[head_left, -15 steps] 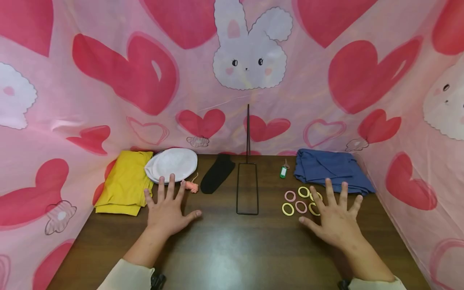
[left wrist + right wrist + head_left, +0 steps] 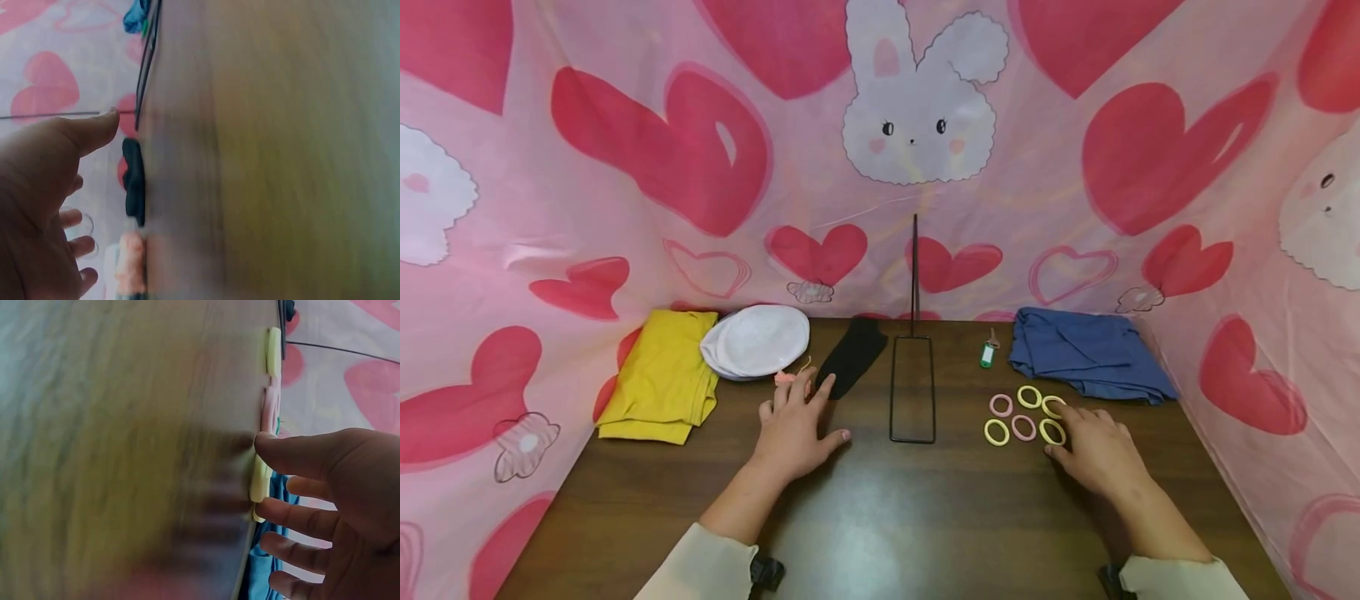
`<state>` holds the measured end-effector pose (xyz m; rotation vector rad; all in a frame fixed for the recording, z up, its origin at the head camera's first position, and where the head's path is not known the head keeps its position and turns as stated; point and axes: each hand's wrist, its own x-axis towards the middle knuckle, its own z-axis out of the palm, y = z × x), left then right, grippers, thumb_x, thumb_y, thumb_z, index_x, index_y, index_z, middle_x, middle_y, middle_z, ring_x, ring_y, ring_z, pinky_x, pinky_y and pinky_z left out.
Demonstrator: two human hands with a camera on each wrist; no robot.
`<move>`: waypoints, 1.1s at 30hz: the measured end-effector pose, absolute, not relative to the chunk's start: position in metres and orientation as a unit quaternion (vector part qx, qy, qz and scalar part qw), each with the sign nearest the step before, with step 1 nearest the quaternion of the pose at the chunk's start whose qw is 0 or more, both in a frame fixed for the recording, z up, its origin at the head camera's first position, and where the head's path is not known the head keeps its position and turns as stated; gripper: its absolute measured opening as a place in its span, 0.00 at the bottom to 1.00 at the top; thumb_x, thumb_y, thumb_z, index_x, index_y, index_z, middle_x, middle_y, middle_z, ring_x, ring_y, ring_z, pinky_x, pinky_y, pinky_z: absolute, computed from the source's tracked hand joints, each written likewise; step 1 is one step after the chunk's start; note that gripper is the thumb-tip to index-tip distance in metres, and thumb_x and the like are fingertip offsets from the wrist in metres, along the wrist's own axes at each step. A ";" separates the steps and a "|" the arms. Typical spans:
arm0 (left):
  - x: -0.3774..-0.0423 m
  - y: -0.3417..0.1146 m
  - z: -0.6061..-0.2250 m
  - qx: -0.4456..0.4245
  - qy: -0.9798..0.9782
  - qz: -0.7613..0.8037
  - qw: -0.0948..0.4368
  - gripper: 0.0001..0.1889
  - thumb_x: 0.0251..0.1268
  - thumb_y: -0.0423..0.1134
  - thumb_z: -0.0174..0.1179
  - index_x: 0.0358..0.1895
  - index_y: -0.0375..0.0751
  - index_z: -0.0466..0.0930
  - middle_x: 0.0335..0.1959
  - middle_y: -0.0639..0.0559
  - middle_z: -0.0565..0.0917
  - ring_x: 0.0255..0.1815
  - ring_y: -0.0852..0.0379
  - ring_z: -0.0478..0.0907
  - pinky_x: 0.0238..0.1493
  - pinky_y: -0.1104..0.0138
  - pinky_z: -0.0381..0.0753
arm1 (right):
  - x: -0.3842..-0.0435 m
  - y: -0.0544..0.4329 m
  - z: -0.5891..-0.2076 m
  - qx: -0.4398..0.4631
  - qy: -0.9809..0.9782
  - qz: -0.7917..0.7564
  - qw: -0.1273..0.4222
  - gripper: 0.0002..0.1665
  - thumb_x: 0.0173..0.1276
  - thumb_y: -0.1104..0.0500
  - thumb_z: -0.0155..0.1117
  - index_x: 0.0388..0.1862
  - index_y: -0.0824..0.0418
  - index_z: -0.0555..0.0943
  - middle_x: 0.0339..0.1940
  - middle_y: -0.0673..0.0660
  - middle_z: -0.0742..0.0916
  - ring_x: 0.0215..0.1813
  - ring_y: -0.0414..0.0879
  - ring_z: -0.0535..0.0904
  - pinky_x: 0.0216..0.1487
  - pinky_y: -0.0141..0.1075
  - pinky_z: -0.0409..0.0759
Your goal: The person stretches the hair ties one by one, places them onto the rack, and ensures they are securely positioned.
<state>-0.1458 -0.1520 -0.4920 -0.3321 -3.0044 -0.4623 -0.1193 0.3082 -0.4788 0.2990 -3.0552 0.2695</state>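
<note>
Suddenly the left hand (image 2: 793, 433) and the right hand (image 2: 1101, 450) were closer to the small things.
Both had been spread wide; the left hand had slid inward above the lumpy orange thing (image 2: 784, 377), fingers loosely apart and thumb out, near the soft black cloth (image 2: 857, 350). The right hand had bent its fingers by two smooth yellow rings (image 2: 260, 484), with a gap between thumb and fingertips (I couldn't tell if it touched them). So the work looked like reaching, with nothing picked up. Between the hands stood a thin black wire stand (image 2: 915, 283) on the shiny brown table (image 2: 910, 517).
</note>
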 end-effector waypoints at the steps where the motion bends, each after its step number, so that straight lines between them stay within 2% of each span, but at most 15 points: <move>1: -0.146 -0.147 -0.492 -0.113 -0.980 -0.158 0.039 0.50 0.57 0.66 0.72 0.81 0.55 0.63 0.81 0.44 0.57 0.77 0.36 0.55 0.55 0.39 0.61 | -0.120 0.308 -0.480 0.098 -0.991 0.089 0.029 0.41 0.59 0.51 0.80 0.68 0.66 0.78 0.58 0.72 0.85 0.57 0.72 0.77 0.52 0.69 0.72; 7: -0.151 -0.125 -0.492 -0.131 -0.974 -0.182 0.024 0.48 0.59 0.65 0.71 0.81 0.57 0.64 0.81 0.46 0.58 0.75 0.37 0.57 0.57 0.40 0.61 | -0.128 0.308 -0.484 0.097 -0.991 0.089 0.027 0.36 0.59 0.54 0.80 0.64 0.66 0.81 0.52 0.69 0.88 0.51 0.70 0.80 0.49 0.67 0.74; 13: -0.157 -0.112 -0.496 -0.144 -0.971 -0.189 0.014 0.45 0.60 0.65 0.70 0.80 0.56 0.66 0.79 0.46 0.61 0.76 0.35 0.58 0.65 0.33 0.57 | -0.131 0.307 -0.482 0.096 -0.989 0.107 0.038 0.30 0.59 0.58 0.77 0.60 0.67 0.83 0.42 0.63 0.90 0.44 0.67 0.85 0.45 0.64 0.78; 22: -0.163 -0.097 -0.505 -0.159 -0.968 -0.193 -0.004 0.41 0.62 0.66 0.68 0.77 0.55 0.71 0.76 0.45 0.66 0.74 0.38 0.62 0.61 0.39 0.63 | -0.126 0.297 -0.477 0.113 -0.979 0.138 0.096 0.19 0.63 0.59 0.74 0.53 0.64 0.87 0.44 0.62 0.90 0.45 0.64 0.87 0.46 0.62 0.80; 28: -0.167 -0.087 -0.507 -0.167 -0.967 -0.191 -0.026 0.40 0.64 0.66 0.66 0.77 0.56 0.72 0.76 0.44 0.67 0.75 0.38 0.62 0.65 0.37 0.62 | -0.125 0.284 -0.468 0.132 -0.972 0.159 0.111 0.19 0.63 0.60 0.73 0.54 0.62 0.88 0.51 0.64 0.89 0.51 0.64 0.86 0.51 0.62 0.80; 33: -0.169 -0.082 -0.507 -0.165 -0.970 -0.176 -0.034 0.39 0.64 0.67 0.65 0.77 0.59 0.72 0.77 0.44 0.66 0.75 0.38 0.62 0.63 0.37 0.62 | -0.124 0.271 -0.460 0.154 -0.962 0.168 0.148 0.19 0.62 0.61 0.74 0.53 0.62 0.89 0.46 0.60 0.90 0.46 0.59 0.88 0.47 0.58 0.82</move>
